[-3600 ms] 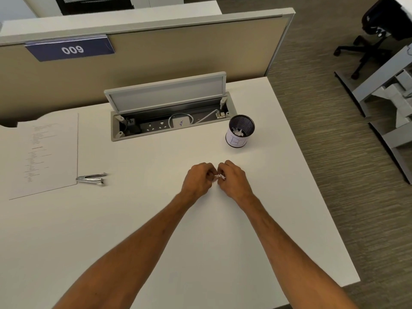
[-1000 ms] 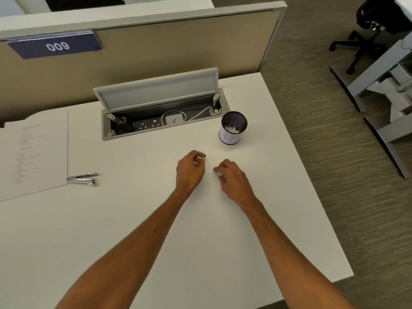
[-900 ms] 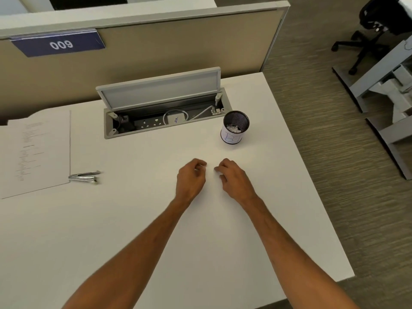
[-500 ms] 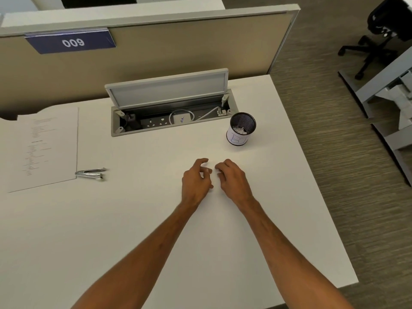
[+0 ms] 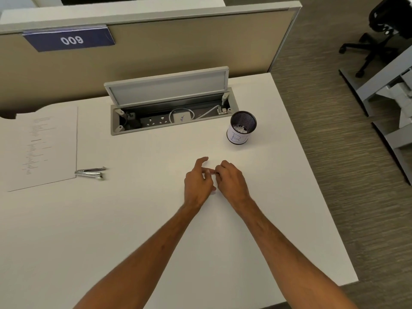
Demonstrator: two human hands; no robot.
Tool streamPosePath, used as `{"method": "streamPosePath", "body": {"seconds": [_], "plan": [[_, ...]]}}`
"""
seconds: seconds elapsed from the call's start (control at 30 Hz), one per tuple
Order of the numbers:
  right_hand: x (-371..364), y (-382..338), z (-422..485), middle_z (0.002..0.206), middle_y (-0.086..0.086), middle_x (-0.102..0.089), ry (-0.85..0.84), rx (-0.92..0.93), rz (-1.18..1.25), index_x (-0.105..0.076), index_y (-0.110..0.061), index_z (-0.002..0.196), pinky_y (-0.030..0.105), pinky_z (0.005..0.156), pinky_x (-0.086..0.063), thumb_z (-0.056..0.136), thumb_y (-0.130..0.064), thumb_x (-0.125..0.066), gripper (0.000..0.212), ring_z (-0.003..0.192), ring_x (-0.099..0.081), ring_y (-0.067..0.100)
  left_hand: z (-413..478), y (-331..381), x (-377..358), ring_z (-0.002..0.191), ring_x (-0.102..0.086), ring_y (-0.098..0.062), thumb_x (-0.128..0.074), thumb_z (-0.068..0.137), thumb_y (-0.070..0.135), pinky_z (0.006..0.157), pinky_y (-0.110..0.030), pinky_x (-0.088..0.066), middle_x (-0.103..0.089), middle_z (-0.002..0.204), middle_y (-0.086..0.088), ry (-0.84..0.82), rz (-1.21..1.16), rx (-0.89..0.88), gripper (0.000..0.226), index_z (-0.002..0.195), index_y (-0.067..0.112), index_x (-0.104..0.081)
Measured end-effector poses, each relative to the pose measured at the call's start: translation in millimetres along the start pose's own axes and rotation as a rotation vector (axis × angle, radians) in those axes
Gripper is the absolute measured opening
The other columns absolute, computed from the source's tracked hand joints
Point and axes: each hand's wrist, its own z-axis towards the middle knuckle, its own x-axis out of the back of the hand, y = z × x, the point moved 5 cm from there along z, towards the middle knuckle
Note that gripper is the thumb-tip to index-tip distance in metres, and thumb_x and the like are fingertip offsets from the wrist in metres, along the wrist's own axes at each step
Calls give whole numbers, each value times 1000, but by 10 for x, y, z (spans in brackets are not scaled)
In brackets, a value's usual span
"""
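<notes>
My left hand (image 5: pixel 198 182) and my right hand (image 5: pixel 233 180) rest side by side on the white desk (image 5: pixel 138 219), a little in front of the cup. The left index finger points forward, and its other fingers bend toward the right hand. The right hand's fingers are curled, and their tips meet the left fingers. Whether anything small sits between the fingertips is too fine to tell. A black mesh cup (image 5: pixel 242 128) with a white label holds several white scraps.
An open cable tray (image 5: pixel 171 117) with sockets and a white cord is sunk into the desk behind. A printed sheet (image 5: pixel 42 146) lies at the left with a metal staple remover (image 5: pixel 90 172) beside it. A partition stands at the back; the desk's right edge drops to carpet.
My hands were together 3.6 s ago around a small white scrap, then lay apart on the desk. Over the last half second they closed in again until the fingertips touch.
</notes>
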Motion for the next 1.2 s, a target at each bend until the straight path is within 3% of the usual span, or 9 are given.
{"method": "streamPosePath", "body": {"seconds": [0.33,0.47,0.57,0.8,0.97,1.07,1.2], "plan": [[-24,-50,30,77,11,-60,9,72,-131,-58,-7,78,34,47,-46,66,11,-77,28,64,-61,28,-16,-78,51,54,-77,-10,-51,110,1,50,-19,-59,-79,116,-4,40,-78,76,43,148,19,-57],[22,209,74,87,6,-66,-65,-205,214,-63,-8,86,36,65,-51,86,-5,-67,5,75,-63,25,-2,-66,100,56,-78,-13,-49,111,4,50,-21,-61,-79,116,-4,49,-74,95,40,146,19,-58],[187,368,77,90,1,-75,-54,-476,544,-72,-11,92,28,72,-54,89,-15,-71,5,80,-68,16,26,-46,125,60,-80,-17,-49,112,6,52,-26,-64,-79,117,-3,50,-71,113,38,146,20,-58],[747,379,316,82,-1,-74,95,-525,798,-75,-11,93,35,69,-59,91,-14,-70,7,73,-68,14,120,4,86,60,-80,-12,-49,112,5,53,-29,-66,-79,113,-1,34,-39,103,35,139,20,-63],[1278,380,707,90,1,-75,271,-350,566,-75,-11,96,21,73,-55,92,-13,-71,5,78,-68,11,222,92,6,69,-81,-11,-50,108,8,72,-44,-71,-81,109,2,14,13,54,31,120,25,-73],[1468,405,973,100,3,-71,265,-242,276,-71,-14,96,27,73,-50,94,-12,-69,4,83,-67,18,321,250,-40,90,-79,-12,-53,100,5,88,-33,-65,-83,107,7,12,116,-62,35,115,25,-77],[1488,357,1220,115,10,-74,104,-104,-132,-77,-15,109,30,73,-43,102,-16,-64,15,101,-71,32,462,488,-108,109,-74,-13,-55,103,3,97,-26,-55,-82,124,6,-15,206,-170,36,123,22,-79]]}}
